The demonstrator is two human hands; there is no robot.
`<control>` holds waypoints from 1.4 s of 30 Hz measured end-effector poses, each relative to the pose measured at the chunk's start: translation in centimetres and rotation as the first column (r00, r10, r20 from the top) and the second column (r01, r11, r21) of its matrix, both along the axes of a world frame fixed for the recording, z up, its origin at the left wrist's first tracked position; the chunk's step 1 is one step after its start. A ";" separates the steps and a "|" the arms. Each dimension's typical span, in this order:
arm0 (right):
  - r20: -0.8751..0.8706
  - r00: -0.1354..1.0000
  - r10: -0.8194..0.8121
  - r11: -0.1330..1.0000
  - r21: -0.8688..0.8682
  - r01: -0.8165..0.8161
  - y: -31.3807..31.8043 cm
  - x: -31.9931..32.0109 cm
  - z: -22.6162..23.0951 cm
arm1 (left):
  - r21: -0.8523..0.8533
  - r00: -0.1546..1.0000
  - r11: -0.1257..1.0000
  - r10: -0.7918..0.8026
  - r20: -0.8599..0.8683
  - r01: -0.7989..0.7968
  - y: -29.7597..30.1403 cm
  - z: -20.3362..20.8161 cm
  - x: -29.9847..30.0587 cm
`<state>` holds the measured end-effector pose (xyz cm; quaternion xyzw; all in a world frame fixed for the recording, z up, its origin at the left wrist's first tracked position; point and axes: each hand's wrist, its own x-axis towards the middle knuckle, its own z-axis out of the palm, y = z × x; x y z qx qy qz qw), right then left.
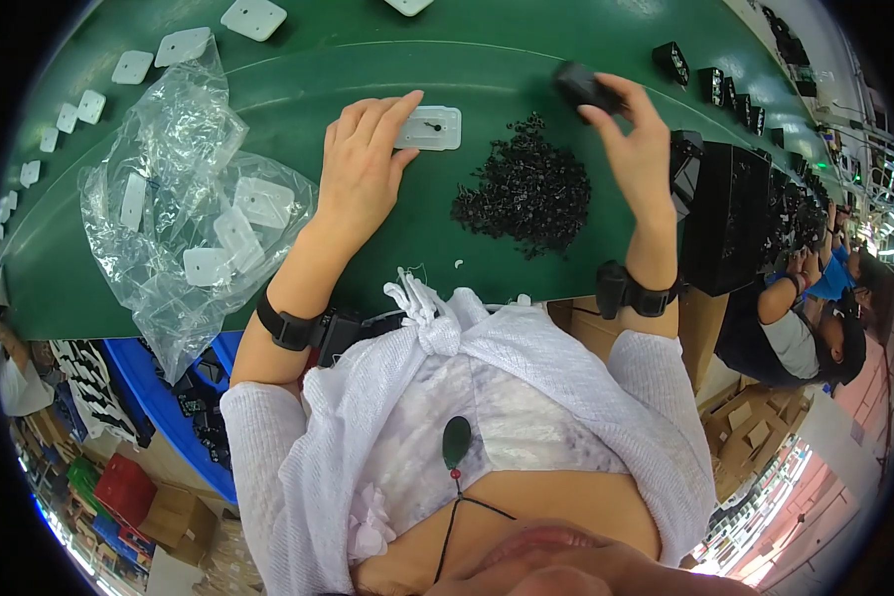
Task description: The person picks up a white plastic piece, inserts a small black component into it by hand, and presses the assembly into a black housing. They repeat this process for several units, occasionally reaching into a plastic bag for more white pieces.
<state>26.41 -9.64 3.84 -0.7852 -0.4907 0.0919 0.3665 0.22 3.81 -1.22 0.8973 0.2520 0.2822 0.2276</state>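
Head view: the left hand [363,164] lies flat on the green tabletop [387,248], its fingers spread loosely and empty, the fingertips [404,107] touching the edge of a white rectangular plate [430,128]; the right hand [634,139] is raised just above the tabletop, its grip closed around a small black part [583,87]; between the 2 hands, just below the plate, sits a heap of small black pieces [526,191]; to the left lies a crumpled clear plastic bag [184,194] holding more white plates; black boxes [727,214] stand at the right.
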 end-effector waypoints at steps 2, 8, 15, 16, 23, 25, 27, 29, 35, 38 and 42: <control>0.177 0.965 0.192 0.980 0.009 -0.197 1.8 -3.3 0.5 | -0.067 0.998 0.998 0.013 0.060 -0.009 0.1 -0.4 -0.6; 0.212 0.855 0.474 0.878 -0.049 -0.475 4.8 -9.1 -0.6 | -0.255 0.984 0.967 0.022 0.175 0.024 0.4 0.5 -1.3; 0.255 0.824 0.507 0.861 -0.095 -0.500 5.4 -9.9 -1.4 | -0.111 0.996 0.990 -0.077 0.054 0.083 0.6 -0.3 -2.2; 0.265 0.822 0.504 0.862 -0.090 -0.500 5.4 -10.0 -1.5 | -0.116 0.996 0.990 -0.075 0.053 0.080 0.6 -0.4 -2.3; 0.354 0.816 0.458 0.885 -0.089 -0.458 5.2 -10.3 -1.9 | 0.025 0.996 0.998 -0.062 -0.068 0.064 0.4 -0.2 -2.0; 0.410 0.798 0.441 0.891 -0.096 -0.443 5.1 -10.3 -2.3 | 0.080 0.994 0.994 -0.068 -0.081 0.075 0.2 -0.2 -1.6; 0.468 0.776 0.422 0.898 -0.098 -0.429 5.1 -10.1 -2.4 | 0.119 0.994 0.991 -0.043 -0.099 0.055 -0.2 -0.1 -1.3; 0.292 0.834 0.469 0.881 -0.083 -0.466 5.4 -9.6 -1.9 | 0.156 0.995 0.987 -0.018 -0.100 0.033 -0.4 -0.2 -0.8; -0.558 0.755 0.344 0.905 -0.017 -0.425 7.2 -6.8 -0.8 | -0.034 0.999 0.999 0.027 0.018 -0.027 0.9 -0.4 -0.2; -0.703 0.571 0.424 0.886 0.189 -0.424 6.3 -7.6 -0.7 | -0.560 0.987 0.827 0.128 0.102 -0.049 0.2 1.1 -0.9; -0.744 0.552 0.376 0.917 0.211 -0.339 5.4 -9.4 0.0 | -0.907 0.966 0.406 0.171 0.192 0.108 -1.2 1.9 -1.4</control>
